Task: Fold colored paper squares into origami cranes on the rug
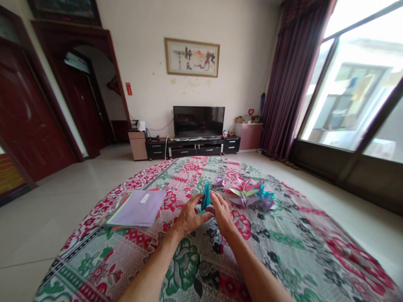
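Observation:
A folded piece of blue origami paper (206, 198) stands upright between my two hands above the middle of the table. My left hand (190, 216) grips it from the left, fingers at its side and thumb below. From the right, my right hand (221, 209) has its fingers closed against the same paper; part of its fingertips is hidden. Just right of my hands lies a cluster of folded paper cranes (247, 188) in pink, green, blue and purple. One small purple crane (219, 181) sits apart, beyond my right hand.
A stack of coloured paper sheets (138, 208), purple on top with a small white label, lies at the left in clear plastic. A flowered tablecloth (185, 264) covers the round table. Beyond the table stand a television (199, 121) and a low black cabinet (155, 149).

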Available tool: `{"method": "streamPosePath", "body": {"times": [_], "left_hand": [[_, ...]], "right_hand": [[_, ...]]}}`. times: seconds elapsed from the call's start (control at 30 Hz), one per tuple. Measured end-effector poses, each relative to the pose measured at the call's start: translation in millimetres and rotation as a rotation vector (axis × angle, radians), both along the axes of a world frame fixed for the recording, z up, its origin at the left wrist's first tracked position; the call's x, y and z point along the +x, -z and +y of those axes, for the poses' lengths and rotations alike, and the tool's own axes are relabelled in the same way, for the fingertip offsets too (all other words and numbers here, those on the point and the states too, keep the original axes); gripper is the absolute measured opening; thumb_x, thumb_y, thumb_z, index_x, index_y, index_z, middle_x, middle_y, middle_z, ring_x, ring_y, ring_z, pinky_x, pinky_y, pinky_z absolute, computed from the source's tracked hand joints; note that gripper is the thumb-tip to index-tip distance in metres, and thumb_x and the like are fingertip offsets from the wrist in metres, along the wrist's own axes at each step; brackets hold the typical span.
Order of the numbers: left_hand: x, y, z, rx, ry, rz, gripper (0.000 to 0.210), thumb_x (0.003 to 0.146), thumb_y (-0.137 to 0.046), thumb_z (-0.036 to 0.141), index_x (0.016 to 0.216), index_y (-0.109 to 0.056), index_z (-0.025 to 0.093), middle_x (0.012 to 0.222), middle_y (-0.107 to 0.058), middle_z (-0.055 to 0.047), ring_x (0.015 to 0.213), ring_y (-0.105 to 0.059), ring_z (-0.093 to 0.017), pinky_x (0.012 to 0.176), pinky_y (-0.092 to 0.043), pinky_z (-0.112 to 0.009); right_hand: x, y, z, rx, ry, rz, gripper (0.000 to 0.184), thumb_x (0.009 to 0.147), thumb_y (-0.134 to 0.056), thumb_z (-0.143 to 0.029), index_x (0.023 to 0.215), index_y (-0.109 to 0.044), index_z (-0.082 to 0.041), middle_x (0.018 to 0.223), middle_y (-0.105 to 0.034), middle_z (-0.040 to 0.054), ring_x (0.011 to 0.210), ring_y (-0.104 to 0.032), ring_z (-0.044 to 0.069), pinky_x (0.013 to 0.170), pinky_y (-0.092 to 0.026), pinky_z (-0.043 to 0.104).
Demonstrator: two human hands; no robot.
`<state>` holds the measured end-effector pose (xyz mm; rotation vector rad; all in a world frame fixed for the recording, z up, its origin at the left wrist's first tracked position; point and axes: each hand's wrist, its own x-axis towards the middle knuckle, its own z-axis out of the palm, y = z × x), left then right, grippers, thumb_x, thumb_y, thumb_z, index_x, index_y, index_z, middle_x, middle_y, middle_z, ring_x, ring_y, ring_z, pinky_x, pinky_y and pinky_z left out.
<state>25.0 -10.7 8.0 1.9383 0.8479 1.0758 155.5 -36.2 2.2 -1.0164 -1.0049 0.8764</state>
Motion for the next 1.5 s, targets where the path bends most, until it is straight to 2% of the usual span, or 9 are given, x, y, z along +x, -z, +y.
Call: {"method": "streamPosePath", "body": {"times": [0.2, 0.37, 0.4, 0.6, 0.73, 0.93, 1.07, 1.23, 1.5], "left_hand": [[0, 13.6, 14, -0.156, -0.135, -0.104, 0.034, 0.077, -0.053, 0.035, 0.102, -0.064, 0.015, 0.077, -0.068, -0.004, 0.071, -0.061, -0.016, 0.063, -0.047, -0.024], [-2, 17.7, 19, -0.486, -0.082, -0.329, 0.036, 0.075, -0.052, 0.036, 0.103, -0.062, 0.015, 0.079, -0.069, -0.005, 0.066, -0.063, -0.016, 0.054, -0.045, -0.023], [-2, 17.6, 19, -0.517, -0.057, -0.35, 0.037, 0.074, -0.053, 0.036, 0.104, -0.061, 0.016, 0.08, -0.069, -0.005, 0.065, -0.064, -0.016, 0.052, -0.044, -0.022], [-3, 14.8, 14, -0.532, 0.059, -0.297, 0.039, 0.073, -0.056, 0.038, 0.106, -0.062, 0.018, 0.081, -0.069, -0.004, 0.064, -0.063, -0.016, 0.053, -0.045, -0.023], [-8, 9.6, 16, -0.438, 0.04, -0.232, 0.04, 0.072, -0.058, 0.039, 0.105, -0.062, 0.017, 0.083, -0.069, -0.004, 0.066, -0.061, -0.014, 0.055, -0.044, -0.021], [-16, 1.3, 22, -0.02, -0.227, -0.227, 0.034, 0.071, -0.061, 0.031, 0.103, -0.064, 0.019, 0.1, -0.064, -0.006, 0.082, -0.059, -0.016, 0.066, -0.048, -0.022], [-15, -5.6, 18, 0.186, -0.206, -0.089, 0.024, 0.074, -0.057, 0.025, 0.095, -0.068, 0.023, 0.107, -0.062, -0.006, 0.079, -0.058, -0.014, 0.065, -0.048, -0.022], [-13, -5.7, 17, 0.207, -0.197, -0.043, 0.023, 0.075, -0.056, 0.022, 0.093, -0.069, 0.021, 0.095, -0.065, -0.006, 0.071, -0.057, -0.013, 0.065, -0.048, -0.023], [-12, 2.9, 21, 0.176, -0.194, -0.05, 0.025, 0.075, -0.057, 0.022, 0.097, -0.069, 0.023, 0.088, -0.068, -0.004, 0.075, -0.06, -0.016, 0.075, -0.046, -0.026]], "right_hand": [[0, 11.3, 7, 0.029, -0.08, -0.045, 0.038, 0.073, -0.06, -0.047, 0.096, -0.065, -0.018, 0.096, -0.066, 0.0079, 0.086, -0.061, 0.021, 0.071, -0.051, 0.032], [3, 19.0, 16, 0.082, 0.283, -0.181, 0.038, 0.066, -0.064, -0.04, 0.097, -0.063, -0.017, 0.096, -0.065, 0.0089, 0.083, -0.059, 0.021, 0.068, -0.048, 0.031], [4, 18.9, 17, 0.071, 0.304, -0.181, 0.04, 0.065, -0.065, -0.04, 0.098, -0.063, -0.017, 0.098, -0.064, 0.0091, 0.084, -0.059, 0.021, 0.068, -0.048, 0.03], [6, 16.4, 12, -0.05, -0.05, -0.042, 0.036, 0.065, -0.065, -0.045, 0.088, -0.067, -0.018, 0.076, -0.067, 0.0024, 0.064, -0.057, 0.016, 0.06, -0.047, 0.027], [9, 18.4, 12, -0.07, -0.028, 0.018, 0.032, 0.062, -0.068, -0.045, 0.08, -0.067, -0.018, 0.07, -0.065, -0.0001, 0.061, -0.056, 0.014, 0.06, -0.047, 0.026], [12, 17.6, 12, -0.13, -0.024, 0.069, 0.038, 0.057, -0.071, -0.046, 0.082, -0.067, -0.018, 0.075, -0.067, 0.0011, 0.063, -0.059, 0.016, 0.057, -0.05, 0.029], [12, 15.3, 11, -0.149, -0.028, 0.072, 0.039, 0.055, -0.072, -0.045, 0.082, -0.067, -0.017, 0.07, -0.066, 0.0005, 0.059, -0.058, 0.015, 0.054, -0.051, 0.028], [11, 14.6, 11, -0.13, 0.002, 0.042, 0.04, 0.056, -0.072, -0.045, 0.082, -0.065, -0.016, 0.066, -0.062, -0.0008, 0.054, -0.055, 0.013, 0.048, -0.05, 0.026], [11, 22.1, 15, -0.121, 0.046, 0.093, 0.053, 0.061, -0.067, -0.047, 0.106, -0.058, -0.02, 0.075, -0.062, -0.0007, 0.058, -0.056, 0.014, 0.046, -0.051, 0.027]]}}
